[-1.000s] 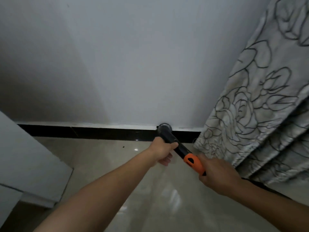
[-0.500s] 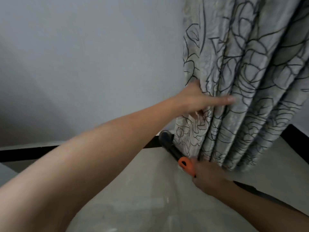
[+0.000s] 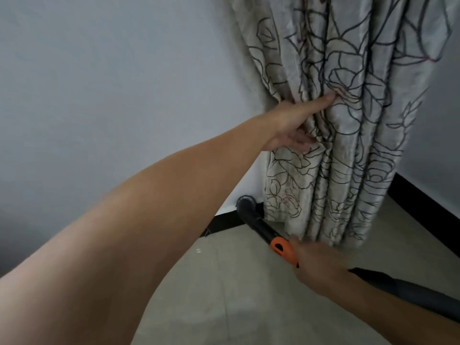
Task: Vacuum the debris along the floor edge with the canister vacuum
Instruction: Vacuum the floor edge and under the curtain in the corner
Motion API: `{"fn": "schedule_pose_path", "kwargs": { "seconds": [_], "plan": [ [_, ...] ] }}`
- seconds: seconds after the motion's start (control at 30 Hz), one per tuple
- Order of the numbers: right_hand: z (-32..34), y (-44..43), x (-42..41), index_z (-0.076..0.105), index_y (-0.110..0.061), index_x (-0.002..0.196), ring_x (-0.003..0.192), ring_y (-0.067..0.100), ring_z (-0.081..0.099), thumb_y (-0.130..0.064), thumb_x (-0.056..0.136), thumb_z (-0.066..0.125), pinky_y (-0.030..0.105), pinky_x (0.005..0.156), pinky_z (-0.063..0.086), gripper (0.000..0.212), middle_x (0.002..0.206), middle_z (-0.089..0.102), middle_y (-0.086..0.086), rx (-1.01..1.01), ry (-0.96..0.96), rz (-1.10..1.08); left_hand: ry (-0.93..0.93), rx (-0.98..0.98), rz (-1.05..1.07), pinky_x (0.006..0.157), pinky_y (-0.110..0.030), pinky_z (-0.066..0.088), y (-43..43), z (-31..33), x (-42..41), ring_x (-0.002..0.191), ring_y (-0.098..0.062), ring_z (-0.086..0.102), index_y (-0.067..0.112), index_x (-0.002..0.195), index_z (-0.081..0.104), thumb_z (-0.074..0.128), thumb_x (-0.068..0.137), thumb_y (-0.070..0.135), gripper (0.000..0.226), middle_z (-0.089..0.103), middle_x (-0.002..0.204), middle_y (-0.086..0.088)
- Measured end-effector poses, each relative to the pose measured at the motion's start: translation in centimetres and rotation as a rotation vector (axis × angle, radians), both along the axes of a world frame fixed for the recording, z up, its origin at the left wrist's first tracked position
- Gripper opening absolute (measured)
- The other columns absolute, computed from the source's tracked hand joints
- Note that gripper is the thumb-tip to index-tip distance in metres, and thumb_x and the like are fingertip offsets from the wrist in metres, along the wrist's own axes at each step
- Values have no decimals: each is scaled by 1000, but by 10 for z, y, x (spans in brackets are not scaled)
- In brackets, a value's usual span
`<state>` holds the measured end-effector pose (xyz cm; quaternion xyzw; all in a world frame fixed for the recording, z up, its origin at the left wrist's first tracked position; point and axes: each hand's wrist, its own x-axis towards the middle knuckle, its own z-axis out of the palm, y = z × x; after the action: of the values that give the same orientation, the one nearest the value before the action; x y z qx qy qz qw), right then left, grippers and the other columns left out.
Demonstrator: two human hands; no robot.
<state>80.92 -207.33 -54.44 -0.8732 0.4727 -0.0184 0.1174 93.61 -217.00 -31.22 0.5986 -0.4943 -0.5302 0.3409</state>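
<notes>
The vacuum's black wand (image 3: 258, 226) has an orange collar (image 3: 283, 250), and its round nozzle (image 3: 245, 202) sits at the black baseboard (image 3: 224, 221) beside the curtain's hem. My right hand (image 3: 321, 267) grips the wand just behind the collar. From that hand a dark hose (image 3: 410, 287) trails off to the right. My left hand (image 3: 293, 125) reaches up and forward and holds a bunch of folds of the floral curtain (image 3: 361, 120), one digit stretched across the fabric. A tiny speck of debris (image 3: 206, 232) lies at the floor edge.
A grey wall fills the left and top. The curtain hangs down to just above the pale tiled floor (image 3: 236, 282). At the right a second stretch of black baseboard (image 3: 428, 207) runs along the adjoining wall and forms a corner behind the curtain.
My left hand let go of the wand, rose to the curtain and took hold of its folds. The view swung right toward the corner. My right hand kept its grip.
</notes>
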Motion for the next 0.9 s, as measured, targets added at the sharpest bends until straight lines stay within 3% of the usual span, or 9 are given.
{"fn": "schedule_pose_path", "kwargs": {
  "seconds": [0.13, 0.27, 0.37, 0.5, 0.63, 0.7, 0.77, 0.83, 0.9],
  "plan": [
    [-10, 9, 18, 41, -22, 125, 73, 21, 51, -26, 88, 56, 30, 63, 39, 40, 93, 58, 1, 96, -38, 79, 7, -30, -25, 81, -50, 58, -17, -9, -16, 98, -35, 69, 25, 147, 31, 71, 80, 51, 82, 45, 145, -7],
    [-24, -7, -31, 41, -28, 119, 74, 17, 57, -34, 85, 58, 28, 60, 42, 39, 87, 56, -6, 145, -40, -79, -42, -93, -26, 75, -48, 59, -24, -16, -25, 96, -31, 70, 24, 142, 35, 74, 73, 53, 84, 60, 125, -7],
    [-25, -23, -77, 43, -28, 120, 70, 16, 55, -37, 84, 60, 28, 57, 39, 41, 80, 53, -9, 116, -30, -220, -37, -170, -9, 78, -47, 59, -31, -25, -34, 103, -31, 65, 25, 146, 29, 75, 77, 48, 86, 56, 132, -6],
    [-25, -16, -80, 43, -24, 120, 70, 15, 52, -35, 86, 60, 27, 54, 38, 40, 84, 55, -5, 158, -68, -273, -86, -306, 35, 97, -44, 52, -33, -46, -47, 125, -20, 51, 30, 152, 16, 80, 75, 42, 100, 43, 147, 2],
    [-42, 34, -45, 39, -23, 125, 87, 26, 61, -30, 86, 56, 29, 63, 35, 43, 99, 61, 4, 265, -14, -116, -169, -345, 58, 102, -40, 48, -28, -63, -50, 123, -16, 53, 23, 147, 27, 82, 71, 43, 96, 51, 140, 3],
    [-52, 55, -37, 38, -22, 129, 101, 31, 62, -30, 85, 57, 32, 69, 35, 48, 112, 62, 9, 348, 27, -75, -273, -357, 134, 93, -39, 54, -23, -68, -47, 111, -19, 61, 15, 132, 48, 79, 74, 45, 72, 63, 123, 0],
    [-60, 58, -49, 38, -23, 126, 101, 30, 62, -31, 85, 57, 32, 69, 35, 46, 112, 62, 8, 380, 38, -129, -554, -463, 214, 71, -34, 54, -8, -75, -47, 86, -20, 65, 15, 93, 62, 68, 82, 49, 36, 67, 87, 2],
    [-62, 47, -78, 39, -25, 122, 91, 26, 59, -33, 86, 55, 31, 66, 36, 40, 102, 59, 3, 383, 42, -239, -865, -687, 177, 55, -30, 42, 18, -85, -58, 64, -17, 57, 21, 63, 49, 59, 89, 47, 38, 53, 61, 7],
    [-61, 32, -118, 42, -25, 119, 78, 19, 53, -33, 85, 57, 29, 58, 36, 39, 92, 53, -3, 391, 16, -353, -946, -933, 57, 48, -29, 41, 43, -94, -76, 53, -17, 52, 21, 55, 44, 58, 91, 42, 44, 47, 52, 7]
  ]
}}
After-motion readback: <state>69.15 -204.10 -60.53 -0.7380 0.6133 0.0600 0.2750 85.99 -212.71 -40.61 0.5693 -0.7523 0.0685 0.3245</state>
